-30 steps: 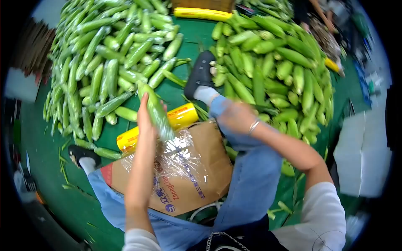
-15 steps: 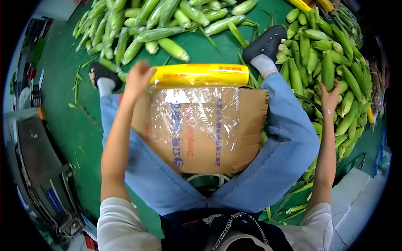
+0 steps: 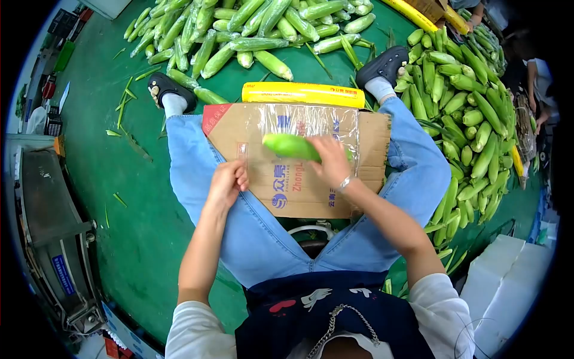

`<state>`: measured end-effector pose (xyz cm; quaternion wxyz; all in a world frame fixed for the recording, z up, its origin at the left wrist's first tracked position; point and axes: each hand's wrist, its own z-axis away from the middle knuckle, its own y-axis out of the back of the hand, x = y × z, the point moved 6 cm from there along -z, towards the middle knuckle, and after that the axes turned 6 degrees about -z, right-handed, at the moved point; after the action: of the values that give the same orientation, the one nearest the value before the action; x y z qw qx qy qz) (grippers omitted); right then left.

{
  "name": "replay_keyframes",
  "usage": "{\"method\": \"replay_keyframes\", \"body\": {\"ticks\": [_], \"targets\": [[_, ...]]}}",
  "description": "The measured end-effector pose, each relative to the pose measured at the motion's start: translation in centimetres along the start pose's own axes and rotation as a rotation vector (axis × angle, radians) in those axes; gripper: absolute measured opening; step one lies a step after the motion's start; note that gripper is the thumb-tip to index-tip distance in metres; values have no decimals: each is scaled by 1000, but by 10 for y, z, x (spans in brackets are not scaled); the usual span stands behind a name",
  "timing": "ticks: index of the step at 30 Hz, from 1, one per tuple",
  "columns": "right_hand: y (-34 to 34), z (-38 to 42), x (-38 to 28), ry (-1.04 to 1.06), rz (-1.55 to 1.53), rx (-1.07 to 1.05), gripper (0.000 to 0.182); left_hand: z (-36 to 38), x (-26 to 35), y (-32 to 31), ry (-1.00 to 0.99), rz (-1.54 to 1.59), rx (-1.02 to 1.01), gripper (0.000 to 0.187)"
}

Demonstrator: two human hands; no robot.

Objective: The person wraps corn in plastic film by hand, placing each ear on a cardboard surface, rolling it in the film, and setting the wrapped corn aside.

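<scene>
My right hand (image 3: 330, 160) grips a green ear of corn (image 3: 290, 146) in its husk, slightly blurred, above the cardboard box (image 3: 257, 134) between my legs. Loosely curled near the box's left edge is my left hand (image 3: 229, 179), with nothing visible in its fingers. Clear plastic film (image 3: 347, 122) lies over the upper right part of the box top. Along the far edge of the box rests a yellow film roll (image 3: 302, 94).
Film-wrapped corn (image 3: 239, 45) is piled ahead on the green floor (image 3: 149, 239). Unwrapped corn (image 3: 472, 119) is heaped at my right, with white foam boxes (image 3: 508, 278) nearer me. A metal machine (image 3: 54, 227) stands at left. Other people's hands (image 3: 541, 119) show far right.
My right hand has come from the right-hand heap to above the box, bringing an ear of corn. My left hand has left the roll's left end and drawn back toward me.
</scene>
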<state>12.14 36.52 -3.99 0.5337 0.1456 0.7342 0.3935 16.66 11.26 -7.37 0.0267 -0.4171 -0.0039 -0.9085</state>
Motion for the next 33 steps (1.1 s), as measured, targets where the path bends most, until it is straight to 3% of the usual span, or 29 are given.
{"method": "replay_keyframes", "body": {"ticks": [5,7,8,9,10,11,12,13,16,17,19,20,22,24,25,26,27,29,30,31,33], "targets": [[-12,-8,0,-31,-103,-213,63,-14,57,-54,-232,423,-216,40],[12,-21,-2,-31,81,-121,64,-34,76,-83,-774,-566,-71,33],[30,-19,-10,50,118,120,56,-38,79,-86,-785,-563,-85,33],[31,-9,-12,38,129,128,56,-34,84,-94,-962,-916,-20,36],[32,10,-8,-135,147,149,52,-27,85,-103,-1124,-1268,57,48],[33,29,-3,-300,165,174,48,-29,87,-103,-1131,-1261,54,48],[28,46,-9,-229,254,230,37,-34,88,-103,-1121,-1298,12,57],[24,53,-1,-238,257,240,37,-37,89,-104,-1110,-1339,-35,67],[17,72,49,-253,347,137,23,-30,95,-105,-1112,-1400,-79,65],[38,71,57,-244,230,395,16,-27,93,-104,-1080,-1434,-96,63],[80,53,53,-385,-3,540,10,-14,85,-104,-1115,-1392,-110,60],[82,55,48,-393,-4,538,10,-2,79,-104,-1144,-1347,-120,57],[56,56,59,-789,-652,362,11,18,58,-103,-1071,-1339,-230,56],[27,78,24,-492,-431,174,19,35,38,-101,-984,-1318,-332,54],[11,88,0,-371,-229,-128,30,35,26,-97,-792,-1332,-413,58],[8,94,-29,-100,-102,25,36,31,15,-93,-595,-1339,-492,61],[0,85,-26,-101,-110,20,36,29,13,-93,-585,-1341,-491,61],[-18,56,6,-342,47,-161,36,27,42,-94,-909,-1369,54,67],[-14,32,20,-352,98,-112,33,27,58,-92,-916,-1292,205,70],[-7,6,34,-358,152,-57,30,22,68,-94,-1032,-1274,284,67],[21,-40,33,-184,231,115,35,9,65,-108,-1183,-1331,128,65]]}}
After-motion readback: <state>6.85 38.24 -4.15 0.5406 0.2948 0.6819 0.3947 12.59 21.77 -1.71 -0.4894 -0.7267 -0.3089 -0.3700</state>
